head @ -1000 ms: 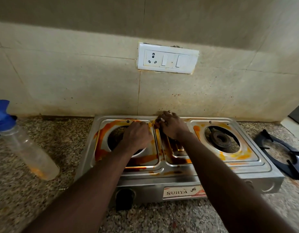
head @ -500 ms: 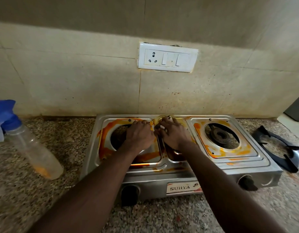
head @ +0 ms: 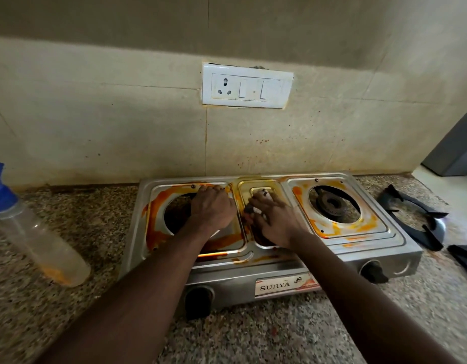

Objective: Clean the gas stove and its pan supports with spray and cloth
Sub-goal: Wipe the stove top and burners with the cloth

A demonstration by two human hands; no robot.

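A steel two-burner gas stove (head: 337, 267), smeared with orange stains, stands on the granite counter. My left hand (head: 212, 208) rests as a closed fist on the back of the left burner opening; whether it holds anything is hidden. My right hand (head: 275, 220) presses down on the stove's middle tray, its fingers over a small dark pad (head: 249, 208). The right burner (head: 332, 203) is bare. One black pan support (head: 413, 219) lies on the counter right of the stove. A clear spray bottle (head: 40, 240) with a blue head stands tilted at the far left.
A second dark pan support (head: 463, 256) shows at the right edge. Two black knobs (head: 198, 300) (head: 373, 271) stick out of the stove's front. A white socket plate (head: 247, 86) sits on the tiled wall close behind the stove.
My right hand has slid a little toward me along the middle tray. My left fist has stayed on the left burner. The view has shifted slightly.
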